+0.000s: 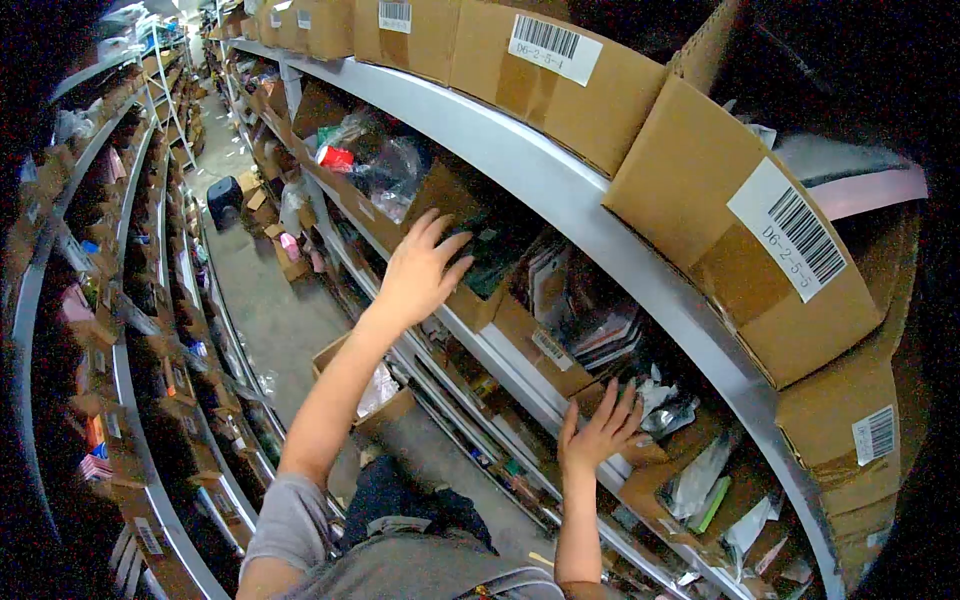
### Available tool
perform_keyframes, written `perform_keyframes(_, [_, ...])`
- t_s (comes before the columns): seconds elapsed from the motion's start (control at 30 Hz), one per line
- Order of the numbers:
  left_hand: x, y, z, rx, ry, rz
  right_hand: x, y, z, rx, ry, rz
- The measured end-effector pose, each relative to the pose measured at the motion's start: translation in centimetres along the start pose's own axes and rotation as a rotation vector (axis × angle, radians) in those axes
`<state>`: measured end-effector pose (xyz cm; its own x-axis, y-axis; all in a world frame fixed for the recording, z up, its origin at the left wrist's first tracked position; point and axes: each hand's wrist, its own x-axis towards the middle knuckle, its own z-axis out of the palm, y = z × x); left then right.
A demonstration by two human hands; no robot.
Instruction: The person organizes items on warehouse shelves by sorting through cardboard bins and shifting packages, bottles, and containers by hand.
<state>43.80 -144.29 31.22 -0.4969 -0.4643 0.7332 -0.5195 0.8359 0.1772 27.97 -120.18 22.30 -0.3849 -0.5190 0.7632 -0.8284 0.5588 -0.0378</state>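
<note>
My left hand (pixel 422 272) has its fingers spread and holds nothing. It is at the front of an open cardboard bin (pixel 470 305) with dark contents; whether it touches the rim I cannot tell. Lower right, my right hand (pixel 603 432) is also open, fingers apart, at the front edge of another bin holding crumpled clear and silvery packets (pixel 668 412). Between the hands stands a bin with a barcode label (pixel 551 349), filled with flat items in plastic wrap (pixel 605 335).
Labelled cardboard boxes (pixel 740 230) line the shelf above, over a white shelf beam (pixel 480 115). A bin of clear bags and a red item (pixel 336 158) lies beyond my left hand. An aisle floor (pixel 315 300) runs away on the left, with a dark stool (pixel 225 202) and an open carton (pixel 390 408).
</note>
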Motion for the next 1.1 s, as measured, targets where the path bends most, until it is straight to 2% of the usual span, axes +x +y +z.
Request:
perform_keyframes(0.07, [1.0,-1.0,1.1,-0.079,-0.155,-0.009,-0.2,0.1,0.0,-0.052,-0.015,-0.001])
perform_keyframes(0.23, [2.5,-3.6,0.4,-0.231,-0.028,-0.213,-0.7,0.0,0.3,-0.145,0.021,0.029])
perform_keyframes(0.37, [3.7,-3.7,-1.3,-0.39,-0.113,-0.348,-0.7,-0.3,1.3,-0.179,0.073,0.085])
perform_keyframes(0.47, [4.5,-6.2,-0.9,-0.448,-0.221,-0.28,-0.5,-0.5,0.7,-0.189,0.047,0.101])
perform_keyframes(0.5, [4.8,-5.8,-1.8,-0.45,-0.289,-0.319,-0.3,-0.7,0.3,-0.206,0.044,0.1])
perform_keyframes(0.63, [4.9,-7.2,-2.4,-0.557,-0.389,-0.173,0.2,-2.2,-0.1,-0.211,0.066,0.204])
perform_keyframes(0.73, [5.2,-7.4,-3.3,-0.542,-0.497,-0.151,0.7,-4.4,-0.3,-0.363,0.035,0.297])
perform_keyframes(0.77, [5.2,-8.0,-2.9,-0.567,-0.489,-0.027,0.7,-5.4,0.0,-0.17,0.271,0.369])
perform_keyframes(0.8, [4.9,-8.2,-2.8,-0.598,-0.516,-0.056,0.6,-6.5,0.0,0.023,0.501,0.431])
perform_keyframes(0.83, [4.6,-8.7,-2.5,-0.594,-0.491,-0.005,1.1,-8.5,-0.2,0.099,0.681,0.355])
perform_keyframes(0.9, [4.4,-9.2,-1.8,-0.617,-0.463,0.06,1.8,-12.5,-1.0,0.276,0.642,0.165])
perform_keyframes(0.93, [4.4,-9.2,-1.8,-0.654,-0.468,0.082,3.8,-14.3,-2.0,0.368,0.533,-0.02])
perform_keyframes(1.0, [4.0,-9.4,-2.0,-0.671,-0.489,0.11,8.2,-17.4,-2.6,0.635,0.289,-0.075])
perform_keyframes(1.07, [3.7,-9.6,-1.6,-0.69,-0.489,0.119,12.6,-19.5,-1.5,0.657,0.188,-0.027])
perform_keyframes(1.1, [3.6,-9.8,-1.4,-0.728,-0.487,0.129,14.9,-20.3,-1.2,0.59,0.084,0.075])
